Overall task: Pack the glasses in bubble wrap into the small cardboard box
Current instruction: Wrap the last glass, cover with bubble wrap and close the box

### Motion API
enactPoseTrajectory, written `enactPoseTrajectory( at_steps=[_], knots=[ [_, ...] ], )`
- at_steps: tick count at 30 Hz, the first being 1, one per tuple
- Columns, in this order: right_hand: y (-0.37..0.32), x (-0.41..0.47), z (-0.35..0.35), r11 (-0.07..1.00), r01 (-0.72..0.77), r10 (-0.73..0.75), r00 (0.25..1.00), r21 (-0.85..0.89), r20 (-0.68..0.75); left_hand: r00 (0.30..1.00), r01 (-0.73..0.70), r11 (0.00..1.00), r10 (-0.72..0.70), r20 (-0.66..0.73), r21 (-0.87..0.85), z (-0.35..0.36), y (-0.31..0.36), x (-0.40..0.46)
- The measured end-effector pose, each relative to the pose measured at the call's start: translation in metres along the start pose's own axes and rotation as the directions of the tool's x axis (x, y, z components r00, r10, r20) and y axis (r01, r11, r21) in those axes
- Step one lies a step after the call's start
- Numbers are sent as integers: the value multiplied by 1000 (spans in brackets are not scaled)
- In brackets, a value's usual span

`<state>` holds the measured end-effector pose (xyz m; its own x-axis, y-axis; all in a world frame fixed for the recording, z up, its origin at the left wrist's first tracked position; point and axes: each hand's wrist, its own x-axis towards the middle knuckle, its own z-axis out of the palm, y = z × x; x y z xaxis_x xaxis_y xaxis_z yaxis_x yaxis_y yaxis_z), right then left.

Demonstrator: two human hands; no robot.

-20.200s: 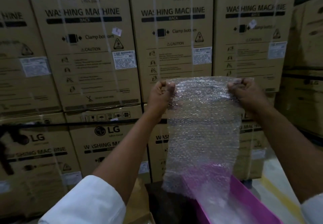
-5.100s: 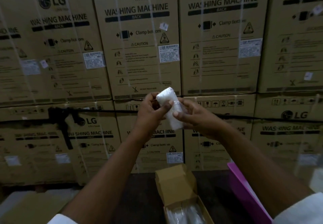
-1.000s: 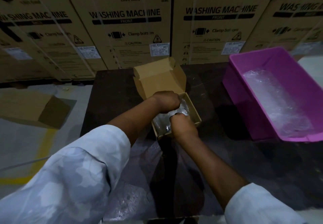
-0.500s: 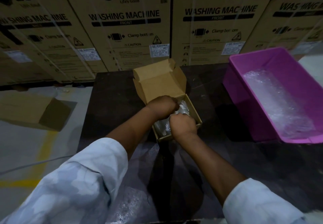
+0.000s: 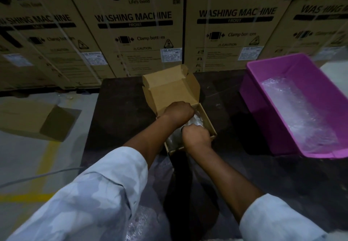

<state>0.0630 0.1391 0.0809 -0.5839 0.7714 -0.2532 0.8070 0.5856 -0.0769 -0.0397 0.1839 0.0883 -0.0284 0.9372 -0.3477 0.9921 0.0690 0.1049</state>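
The small cardboard box (image 5: pixel 208 120) stands open on the dark table, its lid flap raised behind it. Bubble-wrapped glasses (image 5: pixel 195 121) lie inside, mostly covered by my hands. My left hand (image 5: pixel 178 112) reaches down into the far part of the box with curled fingers on the wrapped bundle. At the box's near edge, my right hand (image 5: pixel 195 137) is also curled over the wrap. Fingertips of both hands are hidden inside the box.
A purple plastic bin (image 5: pixel 263 109) with a sheet of bubble wrap (image 5: pixel 299 112) stands to the right. More bubble wrap (image 5: pixel 143 220) lies at the table's near edge. An empty carton (image 5: pixel 33 120) lies on the floor at left. Stacked washing-machine cartons (image 5: pixel 135 33) wall the back.
Both hands stay in the box; they have shifted only slightly, pressing the wrapped glasses lower into it. Five seconds ago they held a wrapped glass up in the air.
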Motion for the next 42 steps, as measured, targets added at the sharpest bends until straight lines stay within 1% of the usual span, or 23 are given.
enactPoseTrajectory(
  at_steps=[2, 5, 7, 8, 11, 13, 15, 16, 17, 19, 20, 21, 22, 23, 25, 27, 31, 35, 42],
  knots=[
    [0, 1, -2, 1000, -6, 6, 1000, 14, 23, 1000, 1, 1000, 0, -20, 17, -1, 2, -4],
    [4, 0, -1, 1000, -15, 14, 999, 21, 30, 999, -51, 998, 51, 10, 40, 8, -11, -10],
    [5, -2, 2, 999, -18, 18, 1000, 28, 20, 998, -63, 998, 63, 4, -3, 16, -22, -11],
    [5, -3, 3, 999, -22, 21, 1000, 33, 21, 997, -76, 997, 76, -1, 9, 18, -23, -11],
    [4, -1, 2, 999, -30, 29, 999, 42, 26, 999, -49, 998, 49, 16, 34, 20, -14, -8],
    [6, 1, -3, 997, -20, 16, 998, 72, 54, 999, -33, 999, 33, 3, 2, 21, -10, -5],
    [12, 1, -7, 989, -13, 1, 996, 145, 86, 997, -49, 997, 46, -56, -52, 15, -15, -7],
    [19, 0, -10, 978, -21, 5, 997, 206, 78, 993, -62, 994, 53, -105, -86, 9, -20, -10],
    [27, 0, -13, 963, -40, 28, 998, 266, 48, 984, -77, 990, 56, -170, -122, 2, -25, -14],
    [47, 1, -19, 941, -68, 97, 993, 330, -73, 950, -94, 975, 27, -310, -203, -9, -39, -22],
    [56, 3, -20, 945, -72, 117, 985, 320, -124, 931, -104, 965, 8, -366, -241, -12, -44, -26],
    [64, 4, -20, 952, -85, 132, 981, 293, -143, 918, -107, 959, -5, -396, -261, -12, -47, -30],
    [69, 5, -20, 957, -108, 146, 981, 271, -126, 916, -105, 960, -9, -400, -261, -10, -49, -35],
    [72, 7, -19, 956, -137, 162, 984, 260, -77, 928, -98, 963, -3, -373, -250, -6, -49, -41],
    [72, 5, -14, 944, -175, 177, 984, 281, 17, 962, -81, 977, 25, -273, -195, 9, -45, -50],
    [70, 1, -14, 938, -183, 183, 983, 293, 29, 977, -57, 982, 18, -211, -180, 23, -42, -57],
    [66, -5, -9, 936, -209, 214, 977, 281, 15, 971, -81, 967, 21, -237, -243, 39, -48, -55],
    [61, -12, 0, 941, -206, 218, 976, 269, -15, 976, -101, 971, 55, -210, -216, 43, -56, -48],
    [53, -22, 4, 954, -210, 224, 974, 213, -43, 965, -142, 965, 85, -248, -222, 54, -58, -55]
  ],
)
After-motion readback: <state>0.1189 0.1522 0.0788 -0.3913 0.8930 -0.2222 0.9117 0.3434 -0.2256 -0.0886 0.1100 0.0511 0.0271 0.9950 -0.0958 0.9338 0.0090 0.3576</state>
